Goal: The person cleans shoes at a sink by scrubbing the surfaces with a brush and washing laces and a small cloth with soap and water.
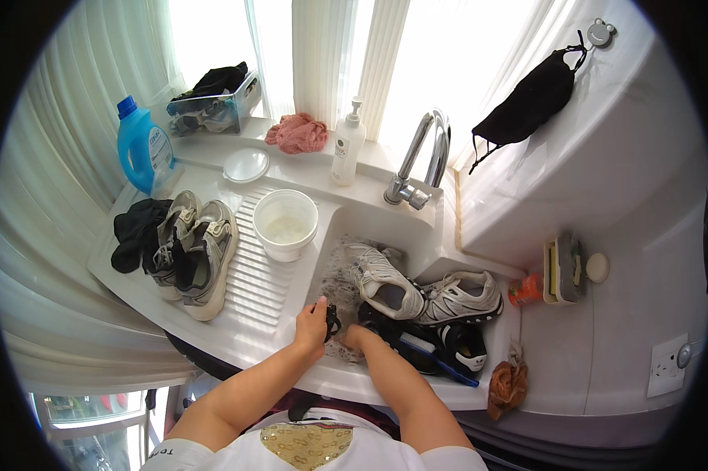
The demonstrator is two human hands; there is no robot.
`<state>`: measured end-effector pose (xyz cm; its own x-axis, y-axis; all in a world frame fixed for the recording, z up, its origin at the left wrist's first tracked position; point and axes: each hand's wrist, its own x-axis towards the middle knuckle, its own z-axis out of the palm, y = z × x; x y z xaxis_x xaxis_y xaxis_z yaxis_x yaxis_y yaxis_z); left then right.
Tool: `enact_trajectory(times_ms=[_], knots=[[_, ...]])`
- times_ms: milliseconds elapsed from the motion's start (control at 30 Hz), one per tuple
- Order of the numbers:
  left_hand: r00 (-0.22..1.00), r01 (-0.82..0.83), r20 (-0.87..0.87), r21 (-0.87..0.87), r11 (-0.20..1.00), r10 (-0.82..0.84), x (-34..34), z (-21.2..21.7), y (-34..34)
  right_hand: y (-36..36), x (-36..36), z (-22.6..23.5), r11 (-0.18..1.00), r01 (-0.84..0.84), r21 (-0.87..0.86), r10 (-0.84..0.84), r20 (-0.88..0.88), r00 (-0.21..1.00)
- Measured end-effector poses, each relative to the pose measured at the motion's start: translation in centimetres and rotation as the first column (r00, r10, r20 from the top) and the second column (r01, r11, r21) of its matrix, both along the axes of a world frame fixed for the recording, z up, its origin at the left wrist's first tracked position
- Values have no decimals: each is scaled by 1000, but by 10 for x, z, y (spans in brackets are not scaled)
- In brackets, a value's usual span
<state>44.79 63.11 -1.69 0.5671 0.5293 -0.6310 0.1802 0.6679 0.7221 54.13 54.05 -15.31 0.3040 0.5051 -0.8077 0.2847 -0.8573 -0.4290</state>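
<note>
My left hand (312,323) is closed around a small black bundle (333,321) that looks like laces or cloth, over the near left of the sink (318,271). Just to its right, my right hand (354,337) reaches low into the foamy water (336,271), and its fingers are mostly hidden. A white sneaker (387,286) leans inside the sink beyond my hands, and its mate (462,298) sits to the right. Black shoes (462,345) lie at the near right, with a blue-handled brush (440,358) across them.
On the ribbed drainboard (252,294) stand a white tub (285,225), grey sneakers (205,255) and black cloth (140,228). Behind are a blue detergent bottle (143,149), a pump bottle (347,149) and a chrome faucet (407,188). A brown bag (508,386) hangs at the right edge.
</note>
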Motion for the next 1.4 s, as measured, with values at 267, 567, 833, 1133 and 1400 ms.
enact_trajectory(times_ms=[267, 567, 833, 1133, 1400], knots=[[998, 66, 11, -126, 990, -65, 14, -4, 0, -3, 18, 200, 668, 731, 141, -534, -593, 603], [956, 247, 273, -554, 795, -107, 31, 21, -5, -17, 25, 194, 546, 392, 741, -632, 58, 772], [953, 179, 302, -492, 852, -27, 38, 4, -12, 5, -35, 148, 421, 317, 850, -749, 128, 650], [912, 272, 404, -478, 835, -66, 36, 42, -11, 1, -57, 154, 336, 151, 930, -695, 137, 706], [889, 318, 441, -409, 855, -120, 33, 32, -4, 2, -57, 163, 307, 120, 944, -685, 131, 717]])
